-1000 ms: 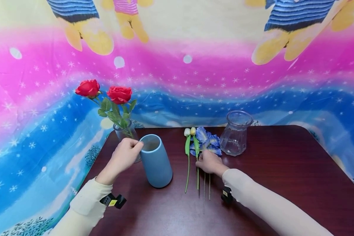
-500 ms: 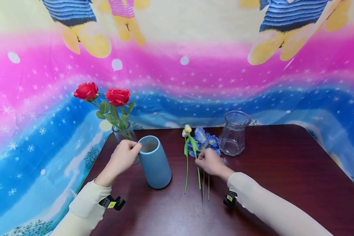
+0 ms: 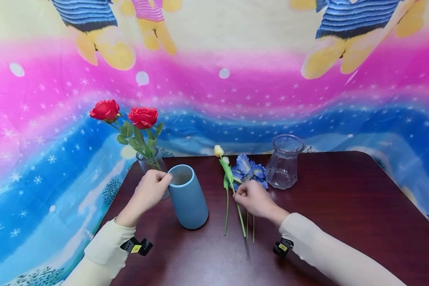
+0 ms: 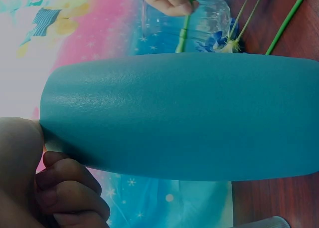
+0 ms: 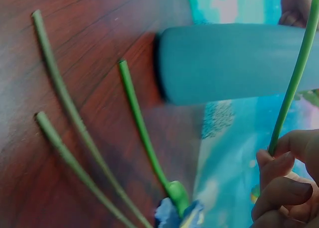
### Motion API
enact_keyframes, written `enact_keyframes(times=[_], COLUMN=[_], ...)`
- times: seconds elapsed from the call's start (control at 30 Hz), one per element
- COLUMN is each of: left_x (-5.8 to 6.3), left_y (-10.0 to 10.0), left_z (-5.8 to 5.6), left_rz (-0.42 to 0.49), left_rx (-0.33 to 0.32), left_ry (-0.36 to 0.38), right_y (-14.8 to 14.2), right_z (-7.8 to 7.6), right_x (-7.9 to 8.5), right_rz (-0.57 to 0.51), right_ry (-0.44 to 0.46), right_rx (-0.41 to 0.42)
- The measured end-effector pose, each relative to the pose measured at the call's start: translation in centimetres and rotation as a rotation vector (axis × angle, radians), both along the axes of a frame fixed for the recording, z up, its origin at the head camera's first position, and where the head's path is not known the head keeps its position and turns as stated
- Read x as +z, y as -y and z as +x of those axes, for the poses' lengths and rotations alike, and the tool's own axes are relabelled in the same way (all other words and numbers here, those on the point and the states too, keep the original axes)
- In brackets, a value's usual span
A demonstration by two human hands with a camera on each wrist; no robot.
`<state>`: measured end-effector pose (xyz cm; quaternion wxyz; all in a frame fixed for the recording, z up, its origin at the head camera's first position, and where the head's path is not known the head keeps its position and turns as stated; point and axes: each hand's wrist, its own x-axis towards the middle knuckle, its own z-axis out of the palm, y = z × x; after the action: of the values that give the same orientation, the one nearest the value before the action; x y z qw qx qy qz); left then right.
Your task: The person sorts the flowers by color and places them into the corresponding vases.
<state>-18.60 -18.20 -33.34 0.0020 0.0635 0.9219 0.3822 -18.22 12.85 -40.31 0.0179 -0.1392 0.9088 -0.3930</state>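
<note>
My left hand (image 3: 151, 190) pinches the rim of an upright blue-grey vase (image 3: 188, 202), thumb and fingers at its left edge; the left wrist view shows the curled fingers (image 4: 75, 193) beside the vase's mouth. My right hand (image 3: 256, 200) pinches the green stem of a yellow tulip (image 3: 219, 151), whose bloom leans up and to the left. In the right wrist view this stem (image 5: 294, 83) rises from between thumb and fingertips. A white tulip (image 3: 226, 214) lies on the table, its bloom partly behind the yellow one's leaf. Blue irises (image 3: 249, 169) lie beyond my right hand, their thin stems running beneath it.
A glass vase (image 3: 286, 163) stands at the back right, close to the irises. Behind my left hand, another glass vase (image 3: 151, 161) holds two red roses (image 3: 143, 117). The dark wooden table (image 3: 343, 206) ends at a printed cloth backdrop.
My right hand has tilted the yellow tulip, its bloom swinging up and left across the white one and its stem end shifting right. My left hand stays on the vase rim.
</note>
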Motion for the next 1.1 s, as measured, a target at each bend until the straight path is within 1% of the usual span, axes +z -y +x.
enact_keyframes(times=[0.23,0.53,0.73,0.9,1.1], left_x=[0.0,0.0,-0.1,-0.2,-0.1], left_y=[0.0,0.0,0.0,0.0,0.1], left_z=[0.1,0.1,0.0,-0.1,-0.1], left_rz=[0.007,0.011,0.007,0.011,0.003], left_rx=[0.004,0.003,0.001,-0.003,-0.001], left_ry=[0.004,-0.001,-0.002,-0.002,-0.007], right_y=[0.7,1.4,1.6,1.8,2.3], right_z=[0.9,1.6,1.7,1.7,1.5], right_x=[1.8,4.0,5.6,6.8,8.0], right_rz=[0.025,0.015,-0.046,-0.118,-0.174], right_ry=[-0.071,-0.116,-0.203,-0.256,-0.314], right_rx=[-0.014,-0.043,-0.041,-0.042,-0.032])
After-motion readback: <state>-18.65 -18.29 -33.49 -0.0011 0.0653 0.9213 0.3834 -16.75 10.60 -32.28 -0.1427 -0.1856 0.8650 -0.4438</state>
